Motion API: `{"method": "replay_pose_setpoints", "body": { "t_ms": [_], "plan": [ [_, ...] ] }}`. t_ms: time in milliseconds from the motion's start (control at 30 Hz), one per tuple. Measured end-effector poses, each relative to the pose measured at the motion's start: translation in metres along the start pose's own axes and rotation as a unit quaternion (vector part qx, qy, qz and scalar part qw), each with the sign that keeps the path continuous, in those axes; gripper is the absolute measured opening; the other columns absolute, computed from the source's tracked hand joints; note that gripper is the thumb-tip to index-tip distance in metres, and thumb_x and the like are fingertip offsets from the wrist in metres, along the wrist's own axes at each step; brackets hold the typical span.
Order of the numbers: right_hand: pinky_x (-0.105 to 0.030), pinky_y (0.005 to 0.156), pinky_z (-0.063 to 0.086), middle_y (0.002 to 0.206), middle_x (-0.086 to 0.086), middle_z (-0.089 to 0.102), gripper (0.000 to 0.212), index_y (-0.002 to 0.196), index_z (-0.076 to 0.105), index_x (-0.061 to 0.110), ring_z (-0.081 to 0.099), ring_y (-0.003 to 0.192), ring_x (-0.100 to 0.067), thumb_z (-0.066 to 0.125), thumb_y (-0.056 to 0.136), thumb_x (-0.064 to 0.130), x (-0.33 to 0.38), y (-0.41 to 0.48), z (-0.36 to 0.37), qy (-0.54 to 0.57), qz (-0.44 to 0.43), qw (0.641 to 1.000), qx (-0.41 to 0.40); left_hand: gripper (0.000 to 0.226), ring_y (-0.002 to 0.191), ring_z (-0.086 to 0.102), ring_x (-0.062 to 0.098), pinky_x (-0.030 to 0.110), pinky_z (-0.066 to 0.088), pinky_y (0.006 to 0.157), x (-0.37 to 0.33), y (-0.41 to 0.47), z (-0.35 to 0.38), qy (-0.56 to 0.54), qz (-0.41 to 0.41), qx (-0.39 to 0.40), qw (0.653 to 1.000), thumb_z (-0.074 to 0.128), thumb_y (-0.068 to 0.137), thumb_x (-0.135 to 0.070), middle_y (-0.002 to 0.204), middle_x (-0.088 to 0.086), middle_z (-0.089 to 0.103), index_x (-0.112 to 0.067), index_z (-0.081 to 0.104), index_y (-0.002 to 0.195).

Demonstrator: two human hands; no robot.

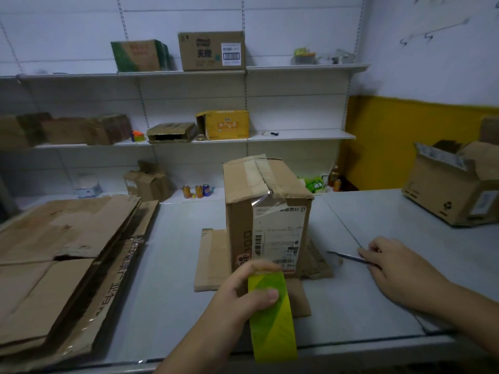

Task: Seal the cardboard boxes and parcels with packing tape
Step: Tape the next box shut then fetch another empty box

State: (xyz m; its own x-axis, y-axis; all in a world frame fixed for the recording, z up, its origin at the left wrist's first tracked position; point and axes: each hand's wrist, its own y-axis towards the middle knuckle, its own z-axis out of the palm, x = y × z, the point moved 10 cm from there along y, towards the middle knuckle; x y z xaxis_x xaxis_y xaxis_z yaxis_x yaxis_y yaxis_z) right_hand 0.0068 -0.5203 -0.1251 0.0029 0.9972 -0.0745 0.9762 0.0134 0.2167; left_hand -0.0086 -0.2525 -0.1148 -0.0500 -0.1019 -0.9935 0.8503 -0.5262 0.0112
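Near the counter's (378, 314) front edge, the left hand (240, 292) grips one yellow-green striped tape roll (271, 317). To the right, the right hand (399, 268) pinches one thin metal tool (344, 255) lying on bare counter. At centre, one taped cardboard box (266, 195) stands upright on a flattened sheet (213, 260); its shipping label (280, 236) carries barcodes, text unreadable. Flattened cartons (54, 252) are stacked along the left edge. One open carton (453, 190) occupies the far right corner. Three drink cans (199, 190) stand beyond.

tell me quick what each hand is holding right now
Left hand: grips the yellow-green tape roll.
Right hand: holds a thin metal tool.
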Motion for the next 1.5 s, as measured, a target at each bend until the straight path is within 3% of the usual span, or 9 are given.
{"method": "replay_pose_setpoints", "body": {
  "t_ms": [100,233,333,500,800,933,1067,1267,1500],
  "plan": [
    [-0.026,0.089,0.043,0.12,0.003,0.051,0.038,0.129,0.056,0.02,0.049,0.108,-0.014,0.041,0.097,0.034,0.007,0.014,-0.04,-0.011,0.038,0.998,0.04,0.047,0.081,0.068,0.012,0.024,0.052,0.066,-0.001,0.0,0.0,0.014,0.001,0.002,1.0,0.073,0.043,-0.038,0.088,-0.013,0.07,-0.032,0.071,0.089],
    [-0.014,0.089,0.038,0.117,0.012,0.056,0.043,0.125,0.059,0.023,0.049,0.112,-0.005,0.035,0.095,0.042,0.077,0.027,-0.196,0.258,-0.111,0.929,-0.239,0.046,0.079,0.068,0.009,0.023,0.053,0.065,0.001,0.003,0.0,0.03,-0.004,0.009,0.999,0.072,0.042,-0.039,0.084,-0.017,0.069,-0.034,0.07,0.088],
    [-0.014,0.108,0.021,0.148,0.016,0.034,0.053,0.142,0.036,0.031,0.026,0.136,0.002,0.025,0.094,0.051,0.153,0.05,-0.214,0.317,-0.23,0.914,-0.103,0.047,0.082,0.068,0.013,0.027,0.054,0.068,0.002,0.003,-0.003,0.034,0.001,0.01,0.999,0.072,0.044,-0.038,0.088,-0.011,0.07,-0.033,0.071,0.09],
    [-0.025,0.117,0.005,0.161,0.01,0.004,0.08,0.154,0.008,0.027,0.005,0.145,-0.005,0.024,0.086,0.067,0.184,0.069,-0.129,0.093,-0.248,0.953,0.144,0.063,0.09,0.067,0.013,0.022,0.054,0.071,0.0,0.001,-0.007,0.041,0.01,0.016,0.999,0.073,0.044,-0.037,0.097,-0.011,0.071,-0.021,0.068,0.105],
    [-0.028,0.117,0.01,0.16,0.012,0.01,0.074,0.153,0.01,0.029,0.011,0.145,-0.005,0.047,0.093,0.052,0.187,0.069,-0.132,0.024,-0.25,0.968,0.014,0.056,0.087,0.068,0.015,0.023,0.054,0.071,0.006,0.004,-0.009,0.014,0.002,0.02,1.0,0.074,0.042,-0.036,0.097,-0.01,0.072,-0.026,0.07,0.098],
    [-0.033,0.119,0.002,0.159,0.016,-0.004,0.099,0.152,-0.002,0.034,-0.001,0.145,-0.003,0.053,0.078,0.071,0.184,0.064,-0.128,0.009,-0.266,0.961,0.078,0.054,0.083,0.068,0.01,0.02,0.051,0.067,0.006,0.004,-0.009,0.025,0.001,0.019,1.0,0.073,0.042,-0.038,0.09,-0.012,0.072,-0.029,0.07,0.095],
    [-0.032,0.119,-0.002,0.16,0.015,-0.001,0.075,0.152,0.006,0.036,-0.002,0.144,0.0,0.016,0.084,0.066,0.181,0.07,-0.13,0.134,-0.249,0.945,0.165,0.052,0.084,0.068,0.012,0.021,0.051,0.066,0.007,0.005,-0.011,0.022,0.003,0.014,1.0,0.074,0.042,-0.035,0.094,-0.011,0.072,-0.026,0.071,0.093],
    [-0.032,0.119,0.013,0.159,0.013,0.013,0.055,0.151,0.015,0.033,0.013,0.145,-0.005,0.032,0.1,0.044,0.188,0.074,-0.128,0.053,-0.253,0.965,0.051,0.058,0.09,0.067,0.009,0.02,0.052,0.068,0.007,0.004,-0.008,0.02,0.0,0.02,1.0,0.073,0.042,-0.036,0.107,-0.013,0.068,-0.026,0.07,0.099],
    [-0.038,0.117,0.022,0.159,0.014,0.011,0.081,0.152,0.01,0.034,0.013,0.145,-0.008,0.039,0.084,0.069,0.186,0.07,-0.129,0.031,-0.243,0.969,0.024,0.058,0.094,0.066,0.01,0.022,0.051,0.074,0.005,0.003,-0.008,0.037,0.008,0.011,0.999,0.075,0.042,-0.043,0.105,-0.012,0.067,-0.033,0.069,0.099]
  ]
}}
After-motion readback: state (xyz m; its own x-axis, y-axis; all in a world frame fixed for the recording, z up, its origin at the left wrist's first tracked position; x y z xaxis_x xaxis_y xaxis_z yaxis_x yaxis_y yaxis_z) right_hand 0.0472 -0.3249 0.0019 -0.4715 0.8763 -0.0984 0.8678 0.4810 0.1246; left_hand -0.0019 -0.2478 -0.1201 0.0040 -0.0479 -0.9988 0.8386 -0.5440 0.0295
